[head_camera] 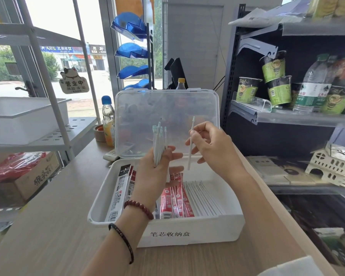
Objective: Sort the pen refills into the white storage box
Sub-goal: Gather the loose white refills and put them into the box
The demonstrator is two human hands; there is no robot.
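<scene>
A single refill [191, 145] is pinched near its upper half between the thumb and fingertips of the right hand [211, 144]. It is held almost upright over the rear of the box [207, 232], with the remaining fingers loosely spread. It is probably kept apart from the others so that it can be laid down singly. A bundle [158, 144] of like refills is gripped by the left hand [157, 172] just beside it. The fingers are curled round the lower halves and the tips point up, so the bundle seems to serve as the stock from which one is drawn at a time.

In the right part of the box a row [203, 198] of loose refills is laid flat, side by side. Red packets [175, 198] are set in the middle and black-and-white packets [120, 192] lean at the left. This grouping by kind suggests the held refill belongs with the row. The clear lid [167, 108] is stood open behind, which keeps the inside reachable. The box rests on the table [48, 216].

The middle of the box is partly covered by the left hand and wrist, so the packets there cannot be counted. The number in the bundle cannot be told, nor whether partitions divide the box. The lower end of the single refill is hard to make out against the white wall.
</scene>
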